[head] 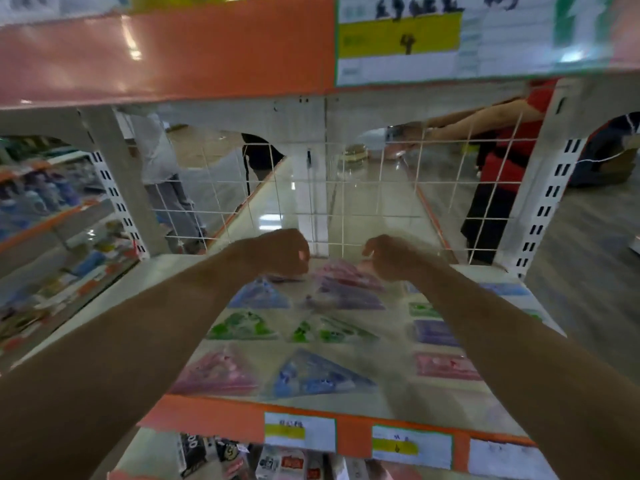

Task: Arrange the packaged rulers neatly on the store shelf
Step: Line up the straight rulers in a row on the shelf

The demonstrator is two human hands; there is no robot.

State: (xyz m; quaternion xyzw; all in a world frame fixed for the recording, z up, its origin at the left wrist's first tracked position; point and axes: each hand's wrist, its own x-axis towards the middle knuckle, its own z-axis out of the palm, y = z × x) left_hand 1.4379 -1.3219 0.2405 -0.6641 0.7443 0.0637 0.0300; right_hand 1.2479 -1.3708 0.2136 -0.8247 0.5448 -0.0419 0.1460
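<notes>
Packaged triangular rulers lie in rows on the shelf (391, 407): pink (218, 374) and blue (318, 375) packs at the front, green ones (242, 327) behind, then blue (259, 296) and purple (349, 299). A pink ruler pack (343, 271) lies at the back by the wire grid. My left hand (282, 251) has its fingers curled at that pack's left end. My right hand (389, 256) pinches at its right end. Motion blur hides the exact contact.
Flat rectangular packs in green (420, 310), purple (436, 332) and pink (446, 365) line the shelf's right side. A white wire grid (346, 202) closes the back. An upper shelf with price labels (398, 39) hangs overhead. A person in red (509, 161) stands behind the grid.
</notes>
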